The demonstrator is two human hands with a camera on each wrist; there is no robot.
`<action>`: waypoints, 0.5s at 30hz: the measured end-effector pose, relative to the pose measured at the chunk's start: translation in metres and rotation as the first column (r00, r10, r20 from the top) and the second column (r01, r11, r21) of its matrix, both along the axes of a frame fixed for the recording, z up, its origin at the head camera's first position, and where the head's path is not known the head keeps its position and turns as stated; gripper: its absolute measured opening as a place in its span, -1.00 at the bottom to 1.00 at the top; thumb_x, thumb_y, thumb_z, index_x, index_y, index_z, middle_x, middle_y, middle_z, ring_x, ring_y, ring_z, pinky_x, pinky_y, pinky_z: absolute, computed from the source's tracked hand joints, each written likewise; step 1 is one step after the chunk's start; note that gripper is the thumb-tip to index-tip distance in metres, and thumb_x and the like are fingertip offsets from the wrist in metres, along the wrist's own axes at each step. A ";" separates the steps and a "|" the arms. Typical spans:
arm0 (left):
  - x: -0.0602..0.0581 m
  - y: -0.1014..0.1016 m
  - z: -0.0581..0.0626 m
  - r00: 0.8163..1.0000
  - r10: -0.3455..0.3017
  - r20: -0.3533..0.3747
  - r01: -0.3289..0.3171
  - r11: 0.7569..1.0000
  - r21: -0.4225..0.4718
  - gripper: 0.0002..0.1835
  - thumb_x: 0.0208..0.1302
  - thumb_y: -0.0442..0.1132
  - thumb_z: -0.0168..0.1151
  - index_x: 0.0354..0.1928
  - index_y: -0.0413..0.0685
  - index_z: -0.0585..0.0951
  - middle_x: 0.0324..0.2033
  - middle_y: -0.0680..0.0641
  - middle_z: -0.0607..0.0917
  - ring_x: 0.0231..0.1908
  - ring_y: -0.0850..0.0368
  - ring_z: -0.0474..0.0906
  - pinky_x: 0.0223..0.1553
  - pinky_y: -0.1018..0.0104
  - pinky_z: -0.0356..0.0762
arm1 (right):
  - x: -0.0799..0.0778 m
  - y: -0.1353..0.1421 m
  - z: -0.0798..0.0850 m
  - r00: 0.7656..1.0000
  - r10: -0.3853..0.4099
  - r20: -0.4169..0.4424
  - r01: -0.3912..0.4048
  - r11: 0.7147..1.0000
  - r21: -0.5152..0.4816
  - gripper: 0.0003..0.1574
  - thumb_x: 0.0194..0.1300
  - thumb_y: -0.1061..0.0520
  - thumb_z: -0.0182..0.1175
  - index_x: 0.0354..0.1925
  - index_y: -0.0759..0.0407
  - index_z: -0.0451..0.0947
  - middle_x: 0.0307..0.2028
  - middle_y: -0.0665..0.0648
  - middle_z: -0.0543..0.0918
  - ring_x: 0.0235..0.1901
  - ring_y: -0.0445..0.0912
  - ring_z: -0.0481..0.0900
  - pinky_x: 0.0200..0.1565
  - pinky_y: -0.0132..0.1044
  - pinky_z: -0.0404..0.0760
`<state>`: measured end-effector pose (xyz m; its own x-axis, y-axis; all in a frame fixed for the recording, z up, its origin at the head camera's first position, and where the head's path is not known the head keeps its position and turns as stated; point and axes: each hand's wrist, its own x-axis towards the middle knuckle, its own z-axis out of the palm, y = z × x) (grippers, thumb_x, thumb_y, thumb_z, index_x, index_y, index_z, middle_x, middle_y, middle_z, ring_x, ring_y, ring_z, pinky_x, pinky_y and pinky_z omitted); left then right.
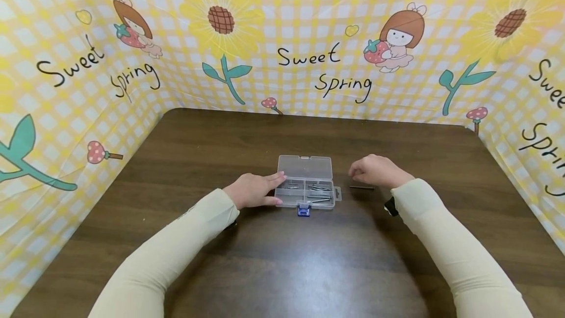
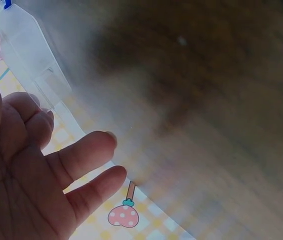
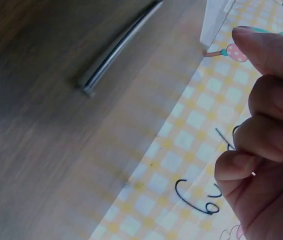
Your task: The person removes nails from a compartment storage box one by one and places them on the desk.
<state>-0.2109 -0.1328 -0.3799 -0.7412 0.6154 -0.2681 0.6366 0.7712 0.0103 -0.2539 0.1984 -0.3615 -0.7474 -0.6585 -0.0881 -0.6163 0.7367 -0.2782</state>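
1. I have the clear plastic box (image 1: 290,205) set on the bench (image 1: 265,269), between the two hands; I judge that placing keeps it within reach of both.
2. Its lid (image 1: 304,168) is folded back to the far side, which, as I read it, leaves the compartments uncovered from above. The blue latch (image 1: 303,211) hangs at the near edge.
3. Through the head view I see the left hand (image 1: 253,190) at the box's left side, fingers extended and thumb apart from them, both against the plastic. It grips nothing; to me this looks like steadying.
4. Slim metal pieces (image 1: 320,199) lie in the right-hand compartments, and smaller ones on the left; I take the dividers to be keeping them sorted.
5. The loose metal pin (image 1: 362,188) lies flat on the bench, right of the box and apart from it, with a wider end visible from the right wrist.
6. I find the right hand (image 1: 375,171) just beside that pin, fingers curled together, with nothing visible in them.
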 end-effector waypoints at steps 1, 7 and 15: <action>0.000 0.000 0.000 1.000 0.003 0.003 -0.003 1.000 0.003 -0.22 0.33 0.21 0.05 0.45 -0.06 0.21 0.42 -0.03 0.21 -0.72 0.16 0.33 -0.45 0.24 0.48 | 0.000 -0.002 0.000 1.000 0.005 -0.002 -0.005 1.000 -0.002 -0.82 0.27 0.29 0.18 -0.21 0.19 0.70 -0.24 0.08 0.72 -0.24 -0.02 0.65 -0.23 -0.09 0.58; 0.000 0.000 -0.001 1.000 0.009 0.009 -0.009 1.000 0.005 -0.22 0.33 0.21 0.05 0.45 -0.05 0.21 0.42 -0.02 0.21 -0.69 0.14 0.40 -0.40 0.22 0.50 | 0.002 -0.012 0.001 0.999 0.039 -0.021 -0.039 0.999 0.009 -0.84 0.26 0.26 0.20 -0.22 0.18 0.70 -0.26 0.07 0.72 -0.24 -0.02 0.66 -0.23 -0.08 0.59; -0.001 0.000 -0.001 1.000 0.009 0.008 -0.009 1.000 0.007 -0.22 0.33 0.20 0.05 0.46 -0.06 0.20 0.42 -0.03 0.21 -0.60 0.10 0.50 -0.40 0.21 0.50 | 0.007 -0.021 0.004 0.998 0.067 -0.019 -0.067 0.998 0.002 -0.85 0.24 0.24 0.23 -0.22 0.17 0.70 -0.27 0.06 0.73 -0.27 -0.06 0.67 -0.22 -0.09 0.59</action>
<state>-0.2115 -0.1332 -0.3809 -0.7446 0.6106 -0.2698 0.6293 0.7769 0.0214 -0.2470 0.1772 -0.3570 -0.7033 -0.7069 -0.0753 -0.6692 0.6940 -0.2654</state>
